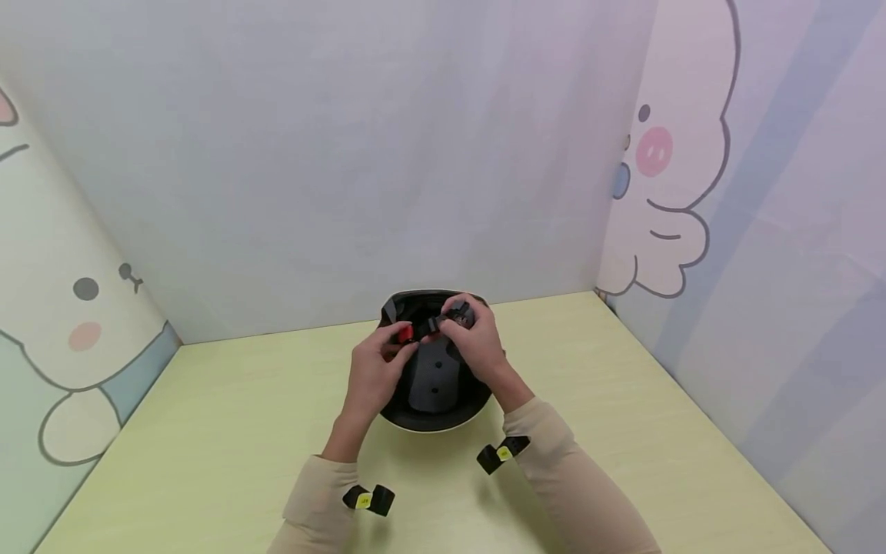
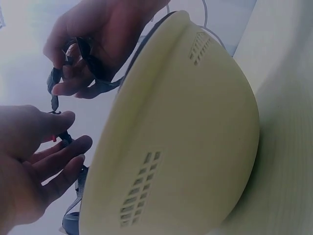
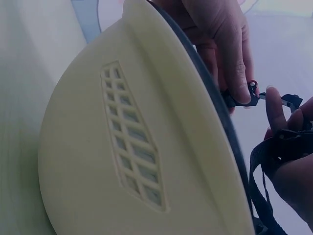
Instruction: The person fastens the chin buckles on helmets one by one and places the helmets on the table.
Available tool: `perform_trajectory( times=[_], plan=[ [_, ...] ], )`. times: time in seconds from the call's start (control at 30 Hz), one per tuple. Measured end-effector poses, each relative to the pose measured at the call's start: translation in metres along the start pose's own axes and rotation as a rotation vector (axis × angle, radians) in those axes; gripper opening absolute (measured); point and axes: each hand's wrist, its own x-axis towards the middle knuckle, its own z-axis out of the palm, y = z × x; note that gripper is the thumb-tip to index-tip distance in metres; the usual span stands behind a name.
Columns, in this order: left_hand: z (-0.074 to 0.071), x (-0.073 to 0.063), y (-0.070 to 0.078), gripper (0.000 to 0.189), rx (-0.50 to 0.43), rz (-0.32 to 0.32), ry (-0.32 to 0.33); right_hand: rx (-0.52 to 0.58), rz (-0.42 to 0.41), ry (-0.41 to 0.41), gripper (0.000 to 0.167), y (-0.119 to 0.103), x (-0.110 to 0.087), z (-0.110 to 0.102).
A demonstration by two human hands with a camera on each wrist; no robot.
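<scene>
An upturned safety helmet [image 1: 434, 419] rests on the table, its dark padded inside facing up. In the left wrist view its pale yellow shell [image 2: 186, 122] shows slotted vents. Over the opening, my left hand [image 1: 374, 369] pinches a black chin-strap buckle piece with a red part [image 1: 405, 334] between thumb and fingers. Just to the right, my right hand [image 1: 479, 342] grips the facing black buckle end along with gathered black strap [image 3: 266, 152]. The two buckle ends point at each other, very close together in the right wrist view. Fingers partly hide the strap.
The pale yellow-green table [image 1: 263, 408] runs back to a light wall curtain [image 1: 388, 169]. Cartoon-printed panels [image 1: 692, 154] stand at both sides. Each sleeve carries a small black wrist camera, such as the left one [image 1: 368, 500].
</scene>
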Motion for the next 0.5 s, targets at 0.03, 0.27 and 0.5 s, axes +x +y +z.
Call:
perform_trajectory(
  times=[0.03, 0.27, 0.5],
  plan=[
    [0.0002, -0.0002, -0.0001, 0.034, 0.001, 0.002, 0.002, -0.021, 0.003, 0.009, 0.017, 0.0003, 0.0001, 0.0003],
    [0.0010, -0.0019, 0.0002, 0.034, 0.015, -0.016, 0.005, -0.104, 0.044, 0.048, 0.017, 0.0026, -0.0008, 0.0027],
    [0.0031, -0.0023, 0.0022, 0.031, 0.028, -0.008, 0.016, -0.159, 0.043, 0.054, 0.014, -0.0008, -0.0042, 0.0057]
  ],
)
